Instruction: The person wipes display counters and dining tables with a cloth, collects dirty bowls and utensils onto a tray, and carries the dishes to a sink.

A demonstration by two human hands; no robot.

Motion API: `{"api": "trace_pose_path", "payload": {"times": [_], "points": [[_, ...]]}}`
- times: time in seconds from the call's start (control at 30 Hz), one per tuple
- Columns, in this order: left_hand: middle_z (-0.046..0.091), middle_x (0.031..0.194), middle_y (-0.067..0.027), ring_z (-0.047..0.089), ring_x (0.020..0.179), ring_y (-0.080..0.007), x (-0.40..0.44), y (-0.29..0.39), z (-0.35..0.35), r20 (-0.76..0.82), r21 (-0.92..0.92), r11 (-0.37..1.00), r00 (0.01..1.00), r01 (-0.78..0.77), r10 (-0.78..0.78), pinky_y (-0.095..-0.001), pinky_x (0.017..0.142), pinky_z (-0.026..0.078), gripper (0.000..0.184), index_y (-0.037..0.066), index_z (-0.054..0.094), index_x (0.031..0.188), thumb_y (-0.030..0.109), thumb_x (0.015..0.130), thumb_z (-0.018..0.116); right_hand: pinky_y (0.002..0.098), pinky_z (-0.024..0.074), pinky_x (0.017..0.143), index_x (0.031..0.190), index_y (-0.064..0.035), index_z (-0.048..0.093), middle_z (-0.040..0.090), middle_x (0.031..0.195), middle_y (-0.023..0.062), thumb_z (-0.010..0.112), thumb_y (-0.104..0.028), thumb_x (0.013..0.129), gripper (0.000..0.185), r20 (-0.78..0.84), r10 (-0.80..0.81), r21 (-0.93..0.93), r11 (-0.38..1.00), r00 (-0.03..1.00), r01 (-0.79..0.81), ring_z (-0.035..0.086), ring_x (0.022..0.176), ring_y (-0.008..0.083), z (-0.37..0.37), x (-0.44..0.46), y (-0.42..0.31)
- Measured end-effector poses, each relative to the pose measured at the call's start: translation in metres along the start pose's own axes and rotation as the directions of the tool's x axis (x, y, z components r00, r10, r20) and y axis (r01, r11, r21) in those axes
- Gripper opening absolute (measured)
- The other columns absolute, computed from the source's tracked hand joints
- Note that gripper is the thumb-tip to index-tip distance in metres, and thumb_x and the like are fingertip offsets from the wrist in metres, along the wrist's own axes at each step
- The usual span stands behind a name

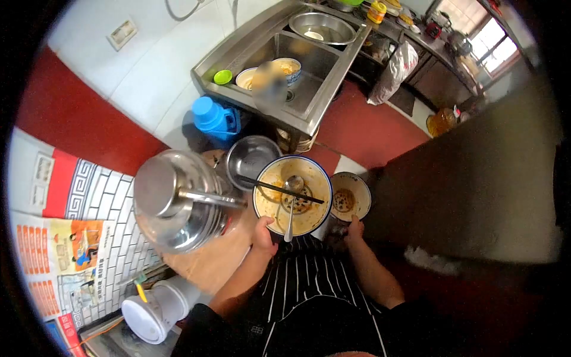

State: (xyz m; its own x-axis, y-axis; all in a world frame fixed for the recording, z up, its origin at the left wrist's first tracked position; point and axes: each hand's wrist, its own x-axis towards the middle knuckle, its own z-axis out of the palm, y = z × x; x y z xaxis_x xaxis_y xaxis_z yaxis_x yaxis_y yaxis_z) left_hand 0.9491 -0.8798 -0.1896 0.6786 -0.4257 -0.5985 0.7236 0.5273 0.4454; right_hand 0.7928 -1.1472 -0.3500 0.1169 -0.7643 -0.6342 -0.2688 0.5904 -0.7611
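Note:
My left hand (pixel 265 237) is closed on the near left rim of a large used bowl (pixel 273 217), white with a blue edge and smeared with food. Inside that bowl rest a metal spoon (pixel 290 215) and dark chopsticks (pixel 256 181). To its right, my right hand (pixel 354 232) grips the near rim of a second soiled bowl (pixel 359 193), its thumb over the edge. Both bowls are held at waist height in front of a black striped apron (pixel 309 276). Most of the fingers are hidden beneath the bowls.
Ahead is a steel sink (pixel 315 71) with used bowls (pixel 288 65) and a green bowl (pixel 223 77). On the left stand a large metal container (pixel 178 229), a steel basin (pixel 253 157) and a blue thermos (pixel 213 121). A dark panel (pixel 476 172) borders the right side.

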Motion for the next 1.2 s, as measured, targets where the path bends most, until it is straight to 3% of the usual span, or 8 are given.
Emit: {"api": "trace_pose_path", "payload": {"times": [0.27,0.43,0.57,0.63,0.8,0.87,1.07,1.2], "points": [[0.063,0.117,-0.0094,0.061,0.108,-0.024,0.159,0.058,0.087,-0.051,-0.02,0.993,0.992,-0.113,0.112,-0.0387,0.095,0.047,0.044,0.0,0.055,0.123,0.015,0.081,0.051,0.0357,0.0371,0.046,0.106,-0.0026,0.054,0.049,0.069,0.0047,0.059,-0.035,0.093,0.035,-0.129,0.007,-0.035,0.999,0.992,-0.012,0.043,0.051,0.0186,0.087,0.048,-0.201],[0.063,0.113,-0.0092,0.062,0.105,-0.0221,0.235,0.081,0.111,-0.051,-0.137,0.95,0.96,-0.28,0.276,-0.0367,0.093,0.048,0.042,-0.002,0.056,0.119,0.009,0.078,0.054,0.0302,0.0365,0.045,0.109,-0.0041,0.055,0.055,0.075,0.004,0.056,-0.034,0.096,0.033,0.217,-0.301,0.071,0.954,0.929,0.293,0.047,0.054,0.0132,0.183,0.11,-0.319],[0.061,0.121,-0.0119,0.059,0.114,-0.0244,0.289,0.084,0.117,-0.122,-0.063,0.903,0.902,-0.424,0.415,-0.0399,0.098,0.047,0.048,-0.003,0.053,0.125,0.01,0.079,0.054,0.0302,0.0345,0.046,0.104,-0.0005,0.055,0.054,0.074,0.0042,0.056,-0.031,0.097,0.031,0.381,-0.214,0.045,0.976,0.899,0.213,0.047,0.056,0.0129,0.32,0.145,-0.422],[0.057,0.129,-0.0158,0.056,0.121,-0.0298,0.309,0.094,0.148,-0.133,-0.296,0.883,0.931,-0.365,0.34,-0.044,0.105,0.044,0.057,-0.005,0.045,0.134,0.01,0.079,0.051,0.0306,0.0338,0.045,0.097,-0.0016,0.055,0.052,0.07,0.0039,0.054,-0.029,0.098,0.027,0.483,-0.136,-0.052,0.982,0.865,0.183,0.044,0.051,0.0132,0.39,0.173,-0.46],[0.055,0.129,-0.0183,0.054,0.122,-0.0341,0.347,0.087,0.246,-0.548,-0.18,0.891,0.795,-0.417,0.261,-0.0483,0.107,0.042,0.063,-0.006,0.043,0.135,0.016,0.076,0.05,0.0335,0.0353,0.043,0.107,0.0009,0.054,0.055,0.074,0.0089,0.053,-0.023,0.097,0.026,0.6,-0.061,-0.16,0.968,0.798,0.193,0.051,0.054,0.0183,0.57,0.304,-0.475],[0.056,0.128,-0.0171,0.054,0.121,-0.0337,0.359,0.083,0.302,-0.604,-0.109,0.848,0.712,-0.519,0.358,-0.0475,0.106,0.043,0.061,-0.005,0.045,0.133,0.016,0.076,0.05,0.0387,0.0518,0.058,0.112,0.01,0.057,0.065,0.089,0.017,0.053,-0.018,0.092,0.035,0.64,0.012,-0.349,0.895,0.769,0.277,0.064,0.068,0.0233,0.627,0.369,-0.47],[0.055,0.128,-0.0167,0.056,0.119,-0.0325,0.39,0.077,0.398,-0.812,0.052,0.845,0.47,-0.532,0.346,-0.046,0.105,0.043,0.062,-0.002,0.044,0.135,0.016,0.076,0.049,0.0374,0.0376,0.045,0.094,0.0076,0.057,0.065,0.082,0.0205,0.051,-0.019,0.094,0.027,0.535,0.152,-0.574,0.787,0.831,0.225,0.062,0.063,0.024,0.725,0.418,-0.467],[0.055,0.131,-0.0164,0.054,0.121,-0.0338,0.399,0.064,0.424,-0.838,-0.186,0.817,0.523,-0.546,0.159,-0.0473,0.106,0.042,0.063,0.0,0.042,0.138,0.019,0.079,0.046,0.0368,0.0358,0.043,0.084,0.0068,0.059,0.066,0.071,0.02,0.055,-0.021,0.093,0.03,0.447,0.181,-0.591,0.795,0.876,0.137,0.058,0.051,0.0219,0.748,0.433,-0.456]]}}
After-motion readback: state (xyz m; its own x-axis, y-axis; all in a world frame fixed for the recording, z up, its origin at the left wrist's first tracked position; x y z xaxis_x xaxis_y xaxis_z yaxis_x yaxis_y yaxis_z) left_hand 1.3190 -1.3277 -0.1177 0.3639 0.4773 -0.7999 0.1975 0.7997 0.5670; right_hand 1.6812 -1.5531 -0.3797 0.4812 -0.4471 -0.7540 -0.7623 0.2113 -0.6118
